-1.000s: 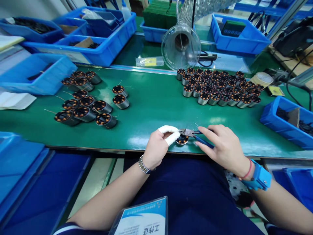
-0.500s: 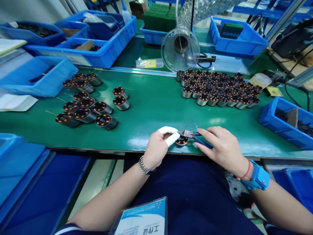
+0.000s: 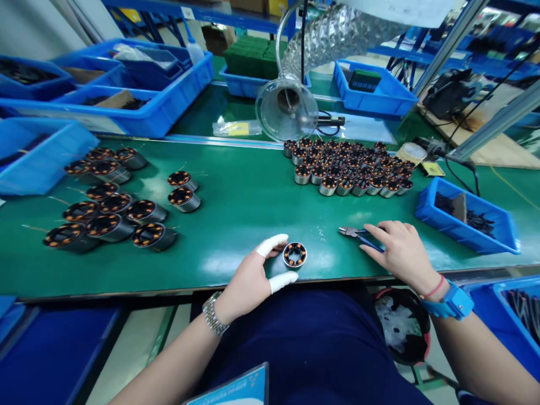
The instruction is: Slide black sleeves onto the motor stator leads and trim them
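A motor stator (image 3: 295, 255), a metal ring with copper windings inside, stands on the green bench near its front edge. My left hand (image 3: 257, 273), with white covers on the thumb and a finger, is open around the stator's left side, thumb and fingers spread apart. Off to the right, my right hand (image 3: 399, 247) holds blue-handled side cutters (image 3: 358, 232) with their jaws pointing left, just above or on the bench. Tiny clippings (image 3: 319, 233) lie between the stator and the cutters.
Dense rows of stators (image 3: 345, 185) stand at the back right; several more with long wire ends (image 3: 110, 226) are at the left. A clear extraction hood (image 3: 287, 109) hangs behind. Blue bins (image 3: 468, 216) flank both sides. A waste bin (image 3: 403, 326) is below the bench edge.
The cutters have left the stator and moved right with my right hand. My left fingers, pinched above the stator before, have spread apart beside it. The camera view has shifted.
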`<action>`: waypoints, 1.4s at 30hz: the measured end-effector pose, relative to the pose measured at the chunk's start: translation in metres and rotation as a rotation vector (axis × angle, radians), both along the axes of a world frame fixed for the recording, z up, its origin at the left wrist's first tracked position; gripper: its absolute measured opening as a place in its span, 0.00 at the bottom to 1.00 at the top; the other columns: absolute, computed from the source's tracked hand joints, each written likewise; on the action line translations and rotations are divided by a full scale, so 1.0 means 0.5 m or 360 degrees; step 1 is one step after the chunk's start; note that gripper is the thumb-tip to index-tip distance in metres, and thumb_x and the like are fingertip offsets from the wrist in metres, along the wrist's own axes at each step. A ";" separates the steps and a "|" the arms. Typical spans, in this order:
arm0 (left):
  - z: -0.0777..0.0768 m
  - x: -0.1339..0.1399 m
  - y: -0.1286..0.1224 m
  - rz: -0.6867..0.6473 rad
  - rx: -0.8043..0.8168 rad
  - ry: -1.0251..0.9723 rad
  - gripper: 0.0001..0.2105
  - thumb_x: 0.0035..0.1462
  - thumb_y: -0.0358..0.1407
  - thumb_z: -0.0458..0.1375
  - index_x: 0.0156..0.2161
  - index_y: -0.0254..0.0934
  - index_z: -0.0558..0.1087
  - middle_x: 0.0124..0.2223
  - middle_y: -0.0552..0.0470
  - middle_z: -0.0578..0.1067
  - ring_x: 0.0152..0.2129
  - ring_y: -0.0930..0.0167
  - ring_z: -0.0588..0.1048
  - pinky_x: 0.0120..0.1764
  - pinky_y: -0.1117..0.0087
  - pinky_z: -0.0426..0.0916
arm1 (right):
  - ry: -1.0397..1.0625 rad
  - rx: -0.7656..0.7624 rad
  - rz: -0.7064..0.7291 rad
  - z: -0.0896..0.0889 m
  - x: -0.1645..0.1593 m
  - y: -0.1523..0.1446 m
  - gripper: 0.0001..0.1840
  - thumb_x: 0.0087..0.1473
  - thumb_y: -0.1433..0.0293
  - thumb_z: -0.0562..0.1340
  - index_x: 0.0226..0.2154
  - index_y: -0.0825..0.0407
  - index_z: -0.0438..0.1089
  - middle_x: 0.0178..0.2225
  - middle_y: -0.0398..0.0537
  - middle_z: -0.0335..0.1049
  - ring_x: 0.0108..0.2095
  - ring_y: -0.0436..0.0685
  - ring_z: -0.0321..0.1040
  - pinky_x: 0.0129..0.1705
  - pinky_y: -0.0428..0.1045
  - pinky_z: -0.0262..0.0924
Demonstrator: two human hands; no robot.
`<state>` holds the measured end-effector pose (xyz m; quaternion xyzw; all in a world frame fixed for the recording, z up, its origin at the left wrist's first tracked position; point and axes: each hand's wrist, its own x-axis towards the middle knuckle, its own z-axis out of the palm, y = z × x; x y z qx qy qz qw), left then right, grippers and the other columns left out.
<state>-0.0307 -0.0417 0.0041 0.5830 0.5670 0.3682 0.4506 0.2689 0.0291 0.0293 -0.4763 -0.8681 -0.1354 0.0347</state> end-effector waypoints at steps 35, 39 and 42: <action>-0.008 -0.030 0.350 0.0346 0.0072 0.0329 0.30 0.43 0.29 0.61 0.54 0.32 0.61 0.50 0.36 0.70 0.38 0.64 0.74 0.41 0.63 0.69 | 0.0404 -0.0108 -0.0750 0.016 0.349 0.183 0.11 0.48 0.73 0.59 0.30 0.60 0.76 0.32 0.60 0.73 0.32 0.55 0.67 0.39 0.52 0.56; 0.031 -0.101 0.242 0.0407 0.0230 0.0694 0.25 0.43 0.36 0.63 0.50 0.39 0.67 0.45 0.45 0.73 0.42 0.62 0.71 0.49 0.60 0.63 | 0.0293 -0.0492 -0.0765 0.008 0.384 0.272 0.08 0.36 0.71 0.68 0.26 0.54 0.77 0.29 0.59 0.74 0.24 0.51 0.66 0.33 0.51 0.54; 0.066 -0.186 0.177 0.0622 0.0413 0.1317 0.22 0.49 0.43 0.57 0.49 0.36 0.68 0.48 0.41 0.69 0.47 0.57 0.66 0.51 0.57 0.58 | 0.0124 -0.0657 -0.0863 0.005 0.382 0.305 0.08 0.37 0.71 0.68 0.27 0.47 0.77 0.36 0.55 0.74 0.28 0.51 0.67 0.37 0.50 0.53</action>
